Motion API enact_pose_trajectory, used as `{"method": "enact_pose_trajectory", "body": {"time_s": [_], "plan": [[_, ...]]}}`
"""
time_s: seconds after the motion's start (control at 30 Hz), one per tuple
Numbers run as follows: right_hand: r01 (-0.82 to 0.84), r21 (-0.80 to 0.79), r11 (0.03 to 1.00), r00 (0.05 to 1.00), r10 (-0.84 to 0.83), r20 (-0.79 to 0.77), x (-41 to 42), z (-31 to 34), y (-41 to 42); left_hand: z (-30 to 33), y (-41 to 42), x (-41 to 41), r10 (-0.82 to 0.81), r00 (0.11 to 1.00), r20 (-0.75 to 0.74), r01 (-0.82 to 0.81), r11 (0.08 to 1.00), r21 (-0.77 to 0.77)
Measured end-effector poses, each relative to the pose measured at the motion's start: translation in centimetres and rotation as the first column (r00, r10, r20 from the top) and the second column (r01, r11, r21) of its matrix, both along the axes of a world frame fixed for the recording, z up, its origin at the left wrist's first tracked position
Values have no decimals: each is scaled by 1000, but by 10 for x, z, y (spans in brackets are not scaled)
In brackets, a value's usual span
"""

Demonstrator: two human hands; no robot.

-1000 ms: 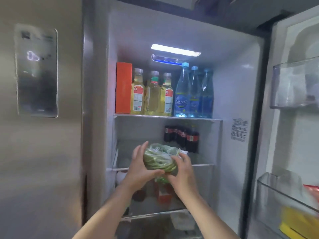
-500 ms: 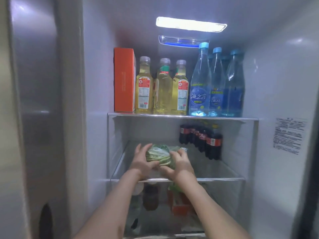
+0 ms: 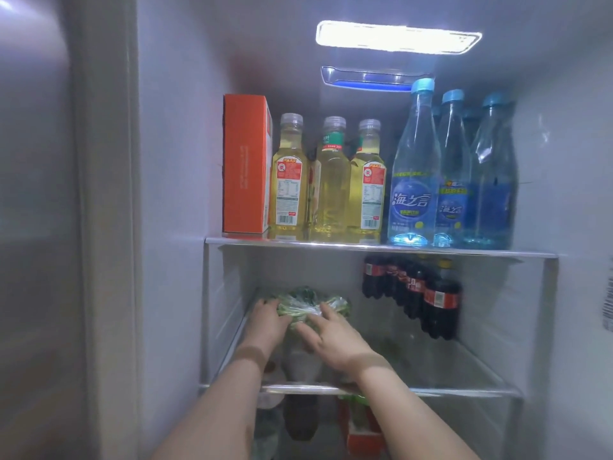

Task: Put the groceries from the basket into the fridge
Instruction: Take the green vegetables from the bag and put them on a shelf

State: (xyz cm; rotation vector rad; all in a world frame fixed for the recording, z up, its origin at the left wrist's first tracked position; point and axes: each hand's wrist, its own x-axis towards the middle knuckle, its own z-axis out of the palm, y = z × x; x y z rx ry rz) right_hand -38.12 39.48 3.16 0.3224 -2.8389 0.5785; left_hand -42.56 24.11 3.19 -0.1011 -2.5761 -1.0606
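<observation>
A clear plastic bag of green vegetables (image 3: 306, 305) rests on the second glass shelf (image 3: 464, 376) of the open fridge, at the left and well back. My left hand (image 3: 267, 323) cups the bag's left side. My right hand (image 3: 335, 336) lies on its right front, fingers spread over the plastic. Both forearms reach in over the shelf's front edge. The basket is out of view.
Dark cola bottles (image 3: 428, 293) stand at the right back of the same shelf. The top shelf holds an orange carton (image 3: 245, 164), three yellow bottles (image 3: 331, 180) and blue water bottles (image 3: 454, 174). More food shows through the glass on the shelf below (image 3: 361, 433).
My hands have carried the bag from in front of the fridge onto the second shelf and pushed it deeper and to the left. The camera has moved closer to the fridge.
</observation>
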Motion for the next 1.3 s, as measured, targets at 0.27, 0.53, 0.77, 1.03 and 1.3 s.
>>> {"method": "enact_pose_trajectory", "body": {"time_s": [0.27, 0.53, 0.77, 1.03, 1.3], "plan": [[127, -83, 988, 982, -137, -131, 28, 5, 20, -2, 9, 14, 11, 999, -33, -11, 1000, -18], [149, -324, 934, 907, -260, -331, 128, -13, 42, -8, 42, 119, -316, 931, -185, 333, 941, 68], [158, -314, 936, 893, -271, -359, 238, -53, 28, -53, 19, 212, -442, 861, -251, 452, 892, -19], [238, -258, 936, 866, -325, -381, 344, -62, -7, -61, -18, 287, -593, 768, -241, 599, 799, -58], [377, -246, 893, 806, -447, -387, 444, -106, -113, -96, -111, 374, -810, 546, -215, 811, 575, -109]]}}
